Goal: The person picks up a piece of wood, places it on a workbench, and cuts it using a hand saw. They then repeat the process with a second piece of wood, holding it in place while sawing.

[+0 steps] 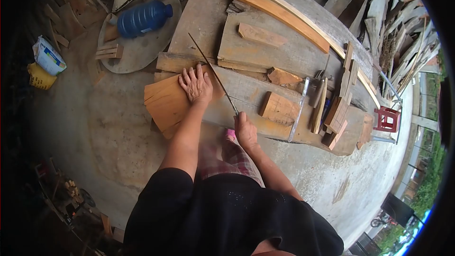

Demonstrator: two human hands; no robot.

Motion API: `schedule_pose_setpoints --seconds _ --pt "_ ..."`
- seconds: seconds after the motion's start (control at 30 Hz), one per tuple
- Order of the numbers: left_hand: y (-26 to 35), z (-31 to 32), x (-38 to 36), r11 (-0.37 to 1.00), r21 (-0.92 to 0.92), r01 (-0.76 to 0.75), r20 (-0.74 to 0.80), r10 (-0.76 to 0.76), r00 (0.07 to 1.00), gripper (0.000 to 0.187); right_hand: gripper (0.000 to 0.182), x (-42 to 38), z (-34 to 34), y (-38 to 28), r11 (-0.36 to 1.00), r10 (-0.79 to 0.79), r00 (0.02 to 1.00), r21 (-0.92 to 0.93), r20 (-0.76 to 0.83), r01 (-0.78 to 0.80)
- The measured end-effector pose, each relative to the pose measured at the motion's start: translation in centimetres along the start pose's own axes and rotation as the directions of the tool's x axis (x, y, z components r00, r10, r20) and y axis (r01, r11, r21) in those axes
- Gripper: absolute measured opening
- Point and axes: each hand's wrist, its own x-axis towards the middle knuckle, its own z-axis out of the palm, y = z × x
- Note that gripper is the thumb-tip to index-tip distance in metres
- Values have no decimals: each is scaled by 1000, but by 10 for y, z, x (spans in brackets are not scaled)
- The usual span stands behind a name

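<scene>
A right hand (245, 132), fist closed around the handle end of a handsaw (214, 73), works beside a left hand (196, 85) spread open, palm down, on a tan board (166, 102). The plank-topped worktable (241, 85) runs beneath the board and well off to its right; the board's near-left corner appears to jut past the table edge. Beyond the board and to its right, a curved orange timber (279, 16) spans the far part of the table. The saw's thin blade slants by the board's right end; seen nearly edge-on, its teeth and any cut line cannot be made out. Beyond the board and to its left, a blue jug (144, 19) lies on its side. A wooden block (279, 108) sits to the board's right, a smaller wedge-shaped offcut (284, 76) likewise.

Good sawing here would call for firm weight through the left palm, fingers clear of the blade's path. Long, even strokes in line with the right forearm, blade upright over the board, should give a true cut; a lighter push near the finish would guard against splitting.
</scene>
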Motion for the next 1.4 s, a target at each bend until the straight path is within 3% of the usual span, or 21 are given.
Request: schedule_pose_setpoints --seconds 0.1,0.2,0.33,0.5,0.63,0.73,0.93,1.13,1.23,1.3,1.4 --pt "1 -3 5 1000 -7 -11 -7 11 1000 46 21 14 4 -3 999 -17 1000 34 -1 17" --pt "2 -2 1 1000 -16 18 23 -18 1000 46 24 -41 1 24 998 34 999 47 23 -35" --pt "1 -1 3 1000 3 0 17 0 1000 46 28 -49 -1 20 992 74 997 101 34 -77" --pt "0 0 2 1000 -5 1 0 -1 1000 47 22 26 14 -16 993 50 999 110 2 -50" --pt "0 1 4 1000 -14 14 -7 -14 1000 46 19 -41 -1 29 997 -4 999 72 -38 7" --pt "0 1 3 1000 24 9 20 -9 1000 46 19 -46 -10 23 1000 -2 999 19 -38 3" --pt "-1 2 2 1000 12 5 -3 -5 1000 47 19 12 7 0 998 -58 994 24 -91 61" --pt "0 3 3 1000 -1 23 -15 -23 1000 46 18 -72 -10 30 998 19 998 61 -52 -16" --pt "-1 5 4 1000 17 12 -21 -11 1000 46 19 -19 15 15 995 -50 996 78 -78 56" --pt "-1 6 1 1000 16 9 -24 -8 1000 46 20 11 20 7 998 -3 1000 68 -29 5" --pt "-2 6 2 1000 31 4 -21 -3 1000 45 21 -15 8 16 999 11 1000 48 -29 -9"
